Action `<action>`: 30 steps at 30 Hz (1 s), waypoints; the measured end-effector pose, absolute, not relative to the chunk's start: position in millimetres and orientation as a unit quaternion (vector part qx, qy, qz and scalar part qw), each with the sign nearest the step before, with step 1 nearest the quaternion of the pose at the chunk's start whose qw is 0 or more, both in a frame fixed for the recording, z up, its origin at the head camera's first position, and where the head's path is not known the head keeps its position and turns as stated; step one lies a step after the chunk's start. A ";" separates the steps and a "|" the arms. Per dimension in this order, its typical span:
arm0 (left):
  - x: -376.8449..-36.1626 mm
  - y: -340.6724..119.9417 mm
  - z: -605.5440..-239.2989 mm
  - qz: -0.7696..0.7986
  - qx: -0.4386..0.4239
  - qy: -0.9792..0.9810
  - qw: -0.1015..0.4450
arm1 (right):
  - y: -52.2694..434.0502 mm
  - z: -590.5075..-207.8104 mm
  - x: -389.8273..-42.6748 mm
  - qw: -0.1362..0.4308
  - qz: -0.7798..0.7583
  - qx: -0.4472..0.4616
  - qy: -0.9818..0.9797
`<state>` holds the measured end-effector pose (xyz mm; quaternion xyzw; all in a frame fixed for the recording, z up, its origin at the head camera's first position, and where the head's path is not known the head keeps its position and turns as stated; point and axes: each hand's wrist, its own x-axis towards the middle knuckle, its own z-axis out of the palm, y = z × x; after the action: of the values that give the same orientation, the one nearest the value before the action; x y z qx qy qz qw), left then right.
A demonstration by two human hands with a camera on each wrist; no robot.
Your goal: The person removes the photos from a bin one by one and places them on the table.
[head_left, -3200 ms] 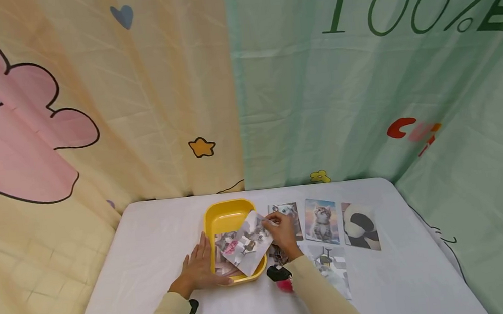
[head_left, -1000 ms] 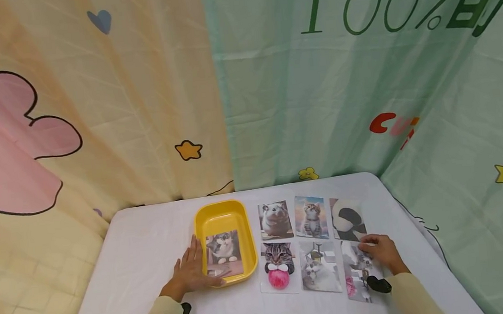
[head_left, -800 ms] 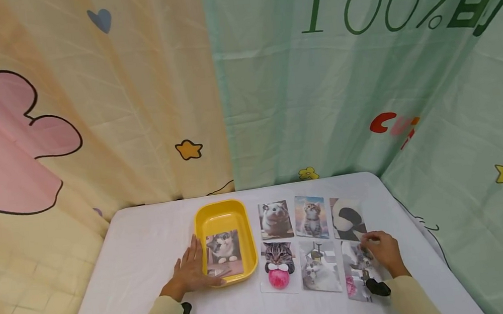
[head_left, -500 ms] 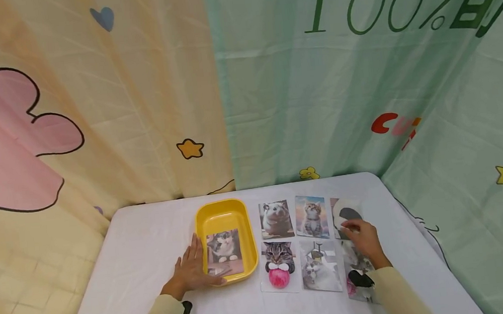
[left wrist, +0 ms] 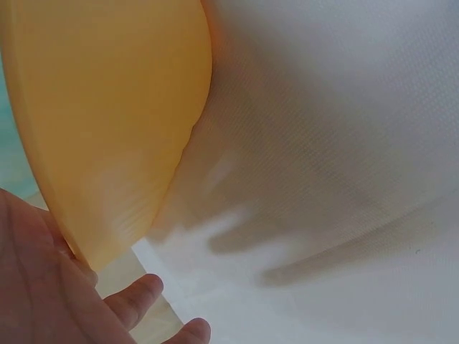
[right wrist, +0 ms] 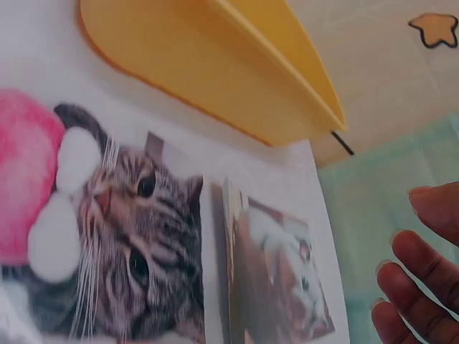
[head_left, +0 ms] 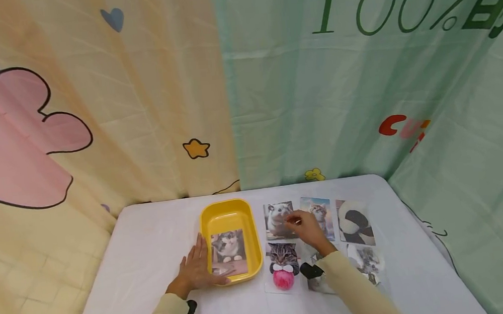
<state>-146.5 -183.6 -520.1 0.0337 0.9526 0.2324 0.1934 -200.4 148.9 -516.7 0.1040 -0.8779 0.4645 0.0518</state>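
Note:
A yellow tray point(head_left: 250, 228) sits on the white table point(head_left: 151, 247) with a cat photo point(head_left: 228, 247) lying in it. My left hand point(head_left: 197, 271) lies flat against the tray's near left side point(left wrist: 107, 107), fingers straight, thumb along the near rim. Right of the tray, photos lie in two rows: hamster point(head_left: 274, 215), kitten point(head_left: 325, 209), panda point(head_left: 354, 222), tabby with a pink ball point(head_left: 282, 267), and another cat photo point(head_left: 367, 262). My right hand point(head_left: 295, 220) hovers over the hamster photo point(right wrist: 280, 287), its fingers point(right wrist: 412, 283) loosely curled and holding nothing.
One more photo point(head_left: 317, 284) lies partly hidden under my right sleeve. Printed curtains, yellow on the left point(head_left: 93, 116) and green on the right point(head_left: 363, 90), hang close behind and beside the table. Bare tabletop shows left of the tray and along the near edge.
My right hand carried a photo from the tray to the lower right spot, let it go, then moved left and back to above the hamster photo. The left hand stayed put.

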 end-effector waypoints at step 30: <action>-145.8 -182.1 -524.1 0.224 0.041 0.953 0.201 | -4.9 -537.9 -217.7 -0.074 0.571 0.098 -0.812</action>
<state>-145.8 -182.1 -524.1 0.0406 0.9528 0.2239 0.2007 -217.7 -4.9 -537.9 0.0981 -0.8117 0.5709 -0.0743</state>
